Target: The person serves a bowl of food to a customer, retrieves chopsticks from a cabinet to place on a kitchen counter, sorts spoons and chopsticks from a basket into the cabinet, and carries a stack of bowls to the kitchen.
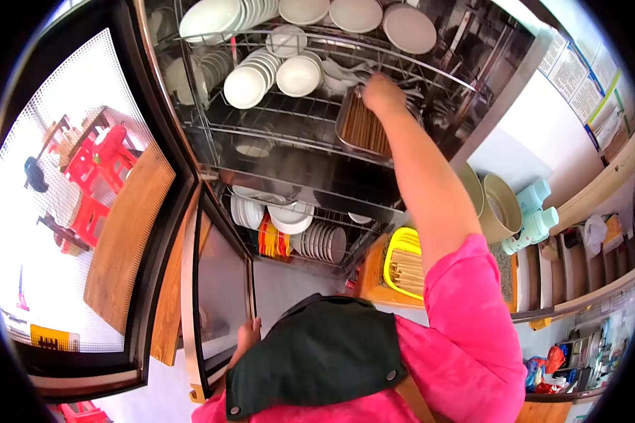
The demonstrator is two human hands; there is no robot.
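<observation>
My right hand [384, 94] reaches into the upper part of an open dish cabinet, at the far end of a metal tray [342, 134] of brown chopsticks [365, 128]. Its fingers look closed, but the hand itself hides whatever is in them. White spoons [337, 70] lie just left of that hand, with more utensils [415, 92] to its right. Low on the left, my left hand [245, 337] is beside the edge of the lower cabinet door [222, 289]. Only a small part of it shows, and its grip is unclear.
White bowls [245, 86] and plates [356, 14] fill the upper racks; more plates [321, 242] stand below. An open glass door [130, 211] swings out left. A yellow basket [388, 271] of chopsticks, a large pot [499, 208] and light-blue cups [536, 225] stand right.
</observation>
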